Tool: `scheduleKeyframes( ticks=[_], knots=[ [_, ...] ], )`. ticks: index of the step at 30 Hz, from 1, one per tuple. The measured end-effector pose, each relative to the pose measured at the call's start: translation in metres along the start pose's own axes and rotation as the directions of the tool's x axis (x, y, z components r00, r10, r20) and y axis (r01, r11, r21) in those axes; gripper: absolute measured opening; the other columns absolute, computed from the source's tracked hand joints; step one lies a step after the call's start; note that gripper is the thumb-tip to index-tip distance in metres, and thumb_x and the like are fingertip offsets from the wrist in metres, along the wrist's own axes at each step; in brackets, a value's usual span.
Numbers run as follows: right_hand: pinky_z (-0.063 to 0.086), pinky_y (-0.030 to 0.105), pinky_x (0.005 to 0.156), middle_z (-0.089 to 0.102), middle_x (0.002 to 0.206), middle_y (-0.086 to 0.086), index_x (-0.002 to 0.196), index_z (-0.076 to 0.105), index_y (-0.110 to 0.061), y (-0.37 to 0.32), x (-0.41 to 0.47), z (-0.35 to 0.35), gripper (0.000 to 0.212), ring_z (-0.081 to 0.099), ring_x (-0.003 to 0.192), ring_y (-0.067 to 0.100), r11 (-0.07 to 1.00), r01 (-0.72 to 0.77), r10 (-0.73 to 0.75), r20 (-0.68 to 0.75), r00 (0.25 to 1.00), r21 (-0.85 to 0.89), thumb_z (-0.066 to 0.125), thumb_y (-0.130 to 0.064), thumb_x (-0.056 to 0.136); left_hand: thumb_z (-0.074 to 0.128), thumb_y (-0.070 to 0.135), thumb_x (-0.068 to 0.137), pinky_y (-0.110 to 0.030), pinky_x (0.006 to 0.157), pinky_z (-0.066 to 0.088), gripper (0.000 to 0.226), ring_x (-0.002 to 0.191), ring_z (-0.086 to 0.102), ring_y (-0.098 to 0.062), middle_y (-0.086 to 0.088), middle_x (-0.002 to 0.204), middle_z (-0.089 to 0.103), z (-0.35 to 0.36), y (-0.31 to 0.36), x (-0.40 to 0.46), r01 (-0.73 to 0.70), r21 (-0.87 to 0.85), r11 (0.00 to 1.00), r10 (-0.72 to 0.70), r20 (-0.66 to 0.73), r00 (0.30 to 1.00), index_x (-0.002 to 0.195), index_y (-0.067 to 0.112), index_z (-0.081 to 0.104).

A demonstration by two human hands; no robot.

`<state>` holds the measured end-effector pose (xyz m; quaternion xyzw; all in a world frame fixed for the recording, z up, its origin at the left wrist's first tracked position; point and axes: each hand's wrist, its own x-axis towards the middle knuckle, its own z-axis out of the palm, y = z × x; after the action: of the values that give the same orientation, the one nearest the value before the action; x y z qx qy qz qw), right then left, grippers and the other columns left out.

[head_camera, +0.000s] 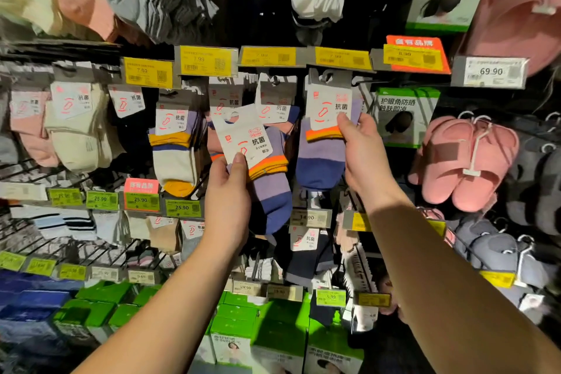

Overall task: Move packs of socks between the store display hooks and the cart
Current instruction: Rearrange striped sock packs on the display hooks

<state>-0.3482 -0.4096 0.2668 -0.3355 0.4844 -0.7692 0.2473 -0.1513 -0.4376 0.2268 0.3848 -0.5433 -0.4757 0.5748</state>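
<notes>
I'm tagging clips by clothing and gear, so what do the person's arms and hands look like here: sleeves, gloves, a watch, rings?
Both forearms are bare from the bottom edge of the picture up to the wrists; no sleeve shows. The left hand and the right hand wear no gloves. No watch, bracelet or ring is visible on the sides that face the camera.
</notes>
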Motion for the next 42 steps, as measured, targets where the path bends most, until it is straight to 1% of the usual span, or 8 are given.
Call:
scheduleKeyframes(
  ticks=[9, 14, 19, 25, 30, 35, 38, 42],
  knots=[
    [0.059, 0.042, 0.083, 0.071, 0.112, 0.009, 0.107, 0.053, -0.02, 0.011, 0.028, 0.0, 0.007, 0.071, 0.099, 0.025, 0.991, -0.046, 0.037, -0.067, 0.997, -0.128, 0.058, -0.021, 0.102, 0.051, 0.051, 0.093, -0.056, 0.097, 0.05, 0.027, 0.1, 0.068, -0.021, 0.005, 0.1, 0.073, 0.002, 0.004, -0.003, 0.01, -0.065, 0.998, -0.005, 0.084, 0.996, 0.098, 0.026, 0.059],
    [0.055, 0.046, 0.083, 0.065, 0.101, 0.009, 0.088, 0.048, -0.023, 0.022, 0.058, -0.002, 0.03, 0.065, 0.098, 0.031, 0.915, -0.091, 0.029, -0.159, 0.987, -0.394, 0.063, -0.049, 0.089, 0.051, 0.041, 0.102, -0.049, 0.096, 0.05, 0.016, 0.099, 0.068, -0.017, 0.008, 0.099, 0.073, 0.005, 0.003, -0.004, 0.004, -0.068, 0.998, 0.002, 0.102, 0.995, 0.096, 0.029, 0.06],
    [0.052, 0.04, 0.091, 0.064, 0.114, 0.012, 0.119, 0.054, -0.007, 0.028, 0.072, -0.003, 0.059, 0.061, 0.105, 0.03, 0.813, -0.158, 0.034, -0.225, 0.974, -0.56, 0.061, -0.058, 0.089, 0.051, 0.034, 0.104, -0.04, 0.088, 0.05, 0.015, 0.095, 0.067, -0.014, 0.005, 0.1, 0.072, 0.011, 0.003, -0.006, 0.015, -0.11, 0.994, -0.001, 0.126, 0.992, 0.097, 0.026, 0.061],
    [0.041, 0.033, 0.075, 0.06, 0.116, 0.012, 0.122, 0.051, -0.005, 0.029, 0.065, -0.011, 0.065, 0.054, 0.096, 0.025, 0.769, -0.153, 0.028, -0.207, 0.978, -0.621, 0.058, -0.061, 0.092, 0.051, 0.035, 0.104, -0.035, 0.084, 0.052, 0.016, 0.097, 0.068, -0.012, 0.006, 0.102, 0.073, 0.011, 0.004, -0.008, 0.024, -0.099, 0.995, -0.008, 0.157, 0.988, 0.101, 0.024, 0.061],
    [0.044, 0.035, 0.083, 0.057, 0.118, 0.009, 0.115, 0.049, -0.016, 0.035, 0.022, -0.025, 0.052, 0.057, 0.105, 0.025, 0.877, -0.171, 0.051, -0.267, 0.962, -0.449, 0.062, -0.06, 0.09, 0.052, 0.036, 0.104, -0.033, 0.086, 0.052, 0.016, 0.099, 0.069, -0.008, 0.009, 0.104, 0.074, 0.011, 0.002, -0.008, 0.022, -0.065, 0.998, -0.009, 0.196, 0.981, 0.109, 0.026, 0.063],
    [0.046, 0.028, 0.078, 0.064, 0.099, -0.002, 0.102, 0.06, -0.024, 0.047, -0.042, -0.021, 0.032, 0.058, 0.092, 0.013, 0.963, -0.112, 0.117, 0.003, 0.993, -0.246, 0.047, -0.054, 0.101, 0.055, 0.035, 0.102, -0.047, 0.099, 0.05, 0.012, 0.105, 0.068, -0.015, 0.005, 0.109, 0.074, 0.019, 0.0, -0.011, 0.007, -0.043, 0.999, 0.004, 0.259, 0.966, 0.105, 0.031, 0.066],
    [0.049, 0.037, 0.1, 0.071, 0.121, -0.006, 0.12, 0.064, -0.031, 0.049, -0.062, -0.015, 0.047, 0.064, 0.116, 0.014, 0.974, -0.187, 0.204, 0.137, 0.969, -0.127, 0.054, -0.063, 0.087, 0.057, 0.044, 0.095, -0.048, 0.102, 0.049, 0.014, 0.107, 0.068, -0.014, 0.007, 0.109, 0.074, 0.027, 0.001, -0.012, -0.01, -0.032, 0.999, 0.019, 0.296, 0.955, 0.101, 0.037, 0.067],
    [0.045, 0.029, 0.103, 0.059, 0.141, -0.006, 0.149, 0.043, -0.024, 0.044, -0.064, -0.016, 0.069, 0.057, 0.124, 0.008, 0.974, -0.197, 0.214, 0.179, 0.96, -0.111, 0.055, -0.06, 0.091, 0.054, 0.034, 0.103, -0.032, 0.094, 0.05, 0.019, 0.103, 0.066, -0.003, 0.011, 0.108, 0.074, 0.038, 0.003, -0.015, -0.039, -0.017, 0.999, 0.042, 0.352, 0.935, 0.115, 0.026, 0.067]
  ],
)
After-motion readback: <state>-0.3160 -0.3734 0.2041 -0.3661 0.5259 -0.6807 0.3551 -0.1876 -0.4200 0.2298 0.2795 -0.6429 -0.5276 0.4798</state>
